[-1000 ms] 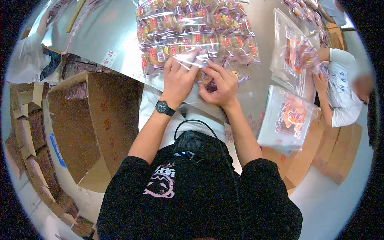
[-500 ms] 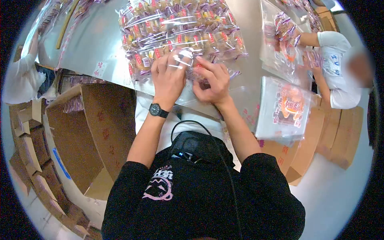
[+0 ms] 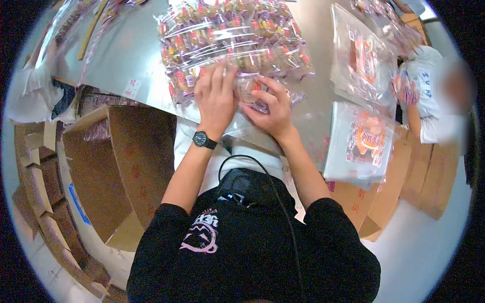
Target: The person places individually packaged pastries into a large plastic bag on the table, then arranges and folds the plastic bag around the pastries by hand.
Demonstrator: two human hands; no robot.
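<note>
Rows of small wrapped snacks [image 3: 235,35] lie under clear, shiny plastic on the metal table in front of me. My left hand [image 3: 216,98] rests on their near edge, palm down, with its fingers stretched out over the plastic. Just to its right, my right hand [image 3: 273,107] is curled, its thumb below and fingers above. Between the two hands is a wrapped snack [image 3: 246,90] in clear and purple film, which the right fingers grip. Part of it is hidden behind those fingers.
Printed clear bags [image 3: 358,144] lie stacked at the table's right edge, with more flat bags [image 3: 353,63] behind them. An open cardboard box [image 3: 96,171] stands lower left. A co-worker [image 3: 424,91] handles packets at right; another person's sleeve [image 3: 33,93] shows at left.
My view has shifted slightly. My right fingers have changed their hold, and the snack between my hands shows more. The co-worker at right has drawn their hands back from the flat bags.
</note>
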